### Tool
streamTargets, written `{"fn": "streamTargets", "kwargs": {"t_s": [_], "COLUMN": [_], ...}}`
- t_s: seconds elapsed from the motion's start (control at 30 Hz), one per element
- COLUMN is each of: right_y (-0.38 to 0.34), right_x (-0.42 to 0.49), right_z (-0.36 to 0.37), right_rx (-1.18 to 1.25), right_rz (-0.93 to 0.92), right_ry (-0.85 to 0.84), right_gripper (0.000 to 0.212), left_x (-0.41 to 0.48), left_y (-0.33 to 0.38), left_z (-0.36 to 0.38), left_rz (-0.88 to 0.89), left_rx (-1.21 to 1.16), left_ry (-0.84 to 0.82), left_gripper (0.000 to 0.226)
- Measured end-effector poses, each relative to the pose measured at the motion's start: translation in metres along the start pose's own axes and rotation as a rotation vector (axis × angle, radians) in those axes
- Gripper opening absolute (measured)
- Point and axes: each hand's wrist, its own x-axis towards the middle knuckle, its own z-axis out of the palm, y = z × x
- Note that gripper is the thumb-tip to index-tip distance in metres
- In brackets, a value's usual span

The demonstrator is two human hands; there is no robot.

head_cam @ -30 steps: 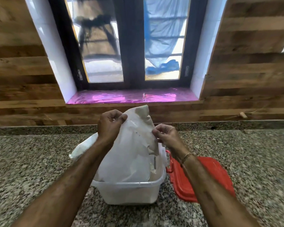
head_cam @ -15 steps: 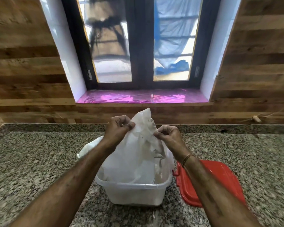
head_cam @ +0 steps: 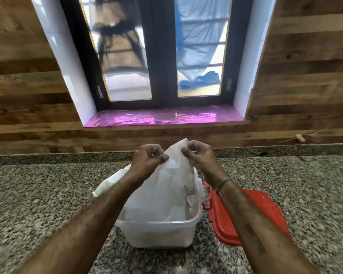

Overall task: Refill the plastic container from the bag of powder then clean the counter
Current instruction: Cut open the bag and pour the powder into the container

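White plastic is pinched between the thumb and fingertips of both my hands. My left hand [head_cam: 149, 161] and my right hand [head_cam: 200, 157] nip the peak of the bag [head_cam: 166, 186], fingers curled in, the two hands close together but apart. Below them the bag hangs limp, and its lower end sits inside the plastic container [head_cam: 160, 232], which stands open on the counter [head_cam: 48, 204] beneath my wrists. A white fold sticks out past my left forearm; I cannot tell whether it belongs to the same bag.

I judge this to be the refill step, near its end, since the bag looks flat and slack. The powder itself is hidden from me. The next move calls for a gentle lift and shake with the bag's lower end held inside the rim, so nothing drops on the granite. Then the bag comes out and the lid goes on. Wiping the counter is not yet begun.

Counted:
- Two hands, one bag, one container.
- One red lid [head_cam: 251, 214], lying flat just right of the container, under my right forearm.
- One thin band [head_cam: 223, 182] on my right wrist.
- Beyond my hands, one pink-lined sill [head_cam: 162, 117] and one window [head_cam: 127, 56] of two panes.
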Motion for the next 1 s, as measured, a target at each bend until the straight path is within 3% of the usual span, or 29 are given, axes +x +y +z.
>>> {"fn": "streamTargets", "kwargs": {"t_s": [0.1,0.2,0.4,0.57,0.63,0.73,0.83,1.0], "right_y": [-0.007,-0.011,-0.014,-0.022,-0.023,-0.028,-0.040,-0.030], "right_x": [0.002,0.002,0.020,0.018,0.019,0.023,0.024,0.036], "right_z": [-0.001,0.000,-0.009,-0.025,-0.020,0.008,0.039,0.024], "right_rx": [-0.066,-0.108,-0.341,-0.195,-0.346,-0.862,-1.189,-1.040], "right_rz": [-0.046,-0.073,-0.084,0.018,0.023,-0.144,-0.242,-0.116], "right_ry": [-0.042,-0.113,-0.066,-0.084,-0.112,-0.096,-0.154,-0.102], "right_gripper": [0.032,0.024,0.018,0.012,0.004,0.030,0.019,0.019], "left_x": [0.005,0.008,-0.001,-0.008,-0.013,-0.017,-0.012,-0.018], "left_y": [0.002,0.008,0.014,-0.007,-0.014,-0.005,0.008,-0.006], "left_z": [-0.004,-0.006,0.003,-0.035,-0.041,-0.035,-0.033,-0.074], "left_rz": [-0.021,-0.018,0.007,-0.053,-0.073,-0.049,0.019,-0.084], "left_rx": [0.045,0.090,0.224,0.404,0.402,0.399,0.406,0.532], "left_ry": [0.088,0.136,0.109,0.019,0.073,0.111,0.110,0.056], "left_gripper": [0.020,0.019,0.020,0.022,0.020,0.017,0.016,0.028]}}
